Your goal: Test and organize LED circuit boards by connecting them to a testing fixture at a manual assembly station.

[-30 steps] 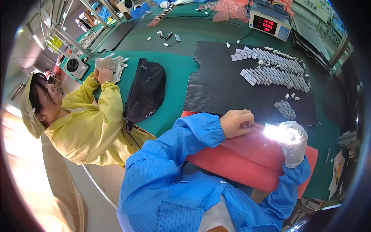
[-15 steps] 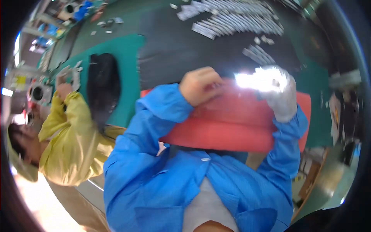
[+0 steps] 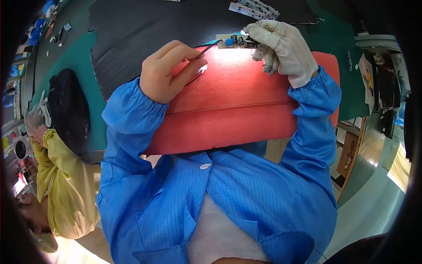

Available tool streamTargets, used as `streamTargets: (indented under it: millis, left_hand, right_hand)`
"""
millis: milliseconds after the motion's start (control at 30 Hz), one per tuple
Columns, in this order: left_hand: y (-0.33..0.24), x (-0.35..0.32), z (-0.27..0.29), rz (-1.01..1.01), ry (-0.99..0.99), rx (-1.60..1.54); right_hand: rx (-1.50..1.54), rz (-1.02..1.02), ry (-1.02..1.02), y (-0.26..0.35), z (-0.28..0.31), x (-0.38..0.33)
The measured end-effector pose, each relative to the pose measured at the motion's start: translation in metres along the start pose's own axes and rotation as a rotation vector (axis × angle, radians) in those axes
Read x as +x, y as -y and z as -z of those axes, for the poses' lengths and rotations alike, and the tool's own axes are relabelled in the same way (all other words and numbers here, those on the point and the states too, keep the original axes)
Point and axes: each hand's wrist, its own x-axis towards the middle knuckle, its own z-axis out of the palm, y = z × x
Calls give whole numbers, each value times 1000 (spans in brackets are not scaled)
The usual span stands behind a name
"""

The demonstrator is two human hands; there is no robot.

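My right hand (image 3: 281,50), in a white glove with dirty fingertips, grips the right end of a small circuit board (image 3: 223,44) with blue and black components. A bright glow falls on the red pad just below the board. My bare left hand (image 3: 169,70) pinches a thin dark pointed tool (image 3: 210,49), its tip at the board's left end; I cannot tell if they touch. Under the left fingers lie a small shiny white piece (image 3: 202,69) and a thin black line like a wire. Both hands are over the red pad (image 3: 228,123).
Several strip-shaped circuit boards (image 3: 252,9) lie on the black mat (image 3: 132,35) at the far side. To the left, a long black object (image 3: 69,112) rests on the green mat (image 3: 97,127), beside a co-worker in a yellow sleeve (image 3: 66,163). Papers (image 3: 365,79) lie at right.
The view has shifted and sharpened. The board's glare has turned from me onto the pad, so its components show. My left hand now holds the dark tool up to the board.
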Motion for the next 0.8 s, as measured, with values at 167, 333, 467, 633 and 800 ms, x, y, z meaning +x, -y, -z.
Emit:
streamTargets:
  millis: [167,333,467,633,800]
  left_hand:
    - [0,0,2,-16,-14,17]
    - [1,1,2,-19,-9,25]
    - [2,-1,4,-13,33,50]
    - [-3,6,1,7,14,17]
    - [8,-3,-1,87,76,19]
  right_hand:
    - [-24,-21,-32,8,-2,-1]
    - [7,98,-29,0,1,0]
    - [-167,287,3,-12,7,3]
    - [57,709,146,-85,30,33]
    - [-126,371,-246,15,6,11]
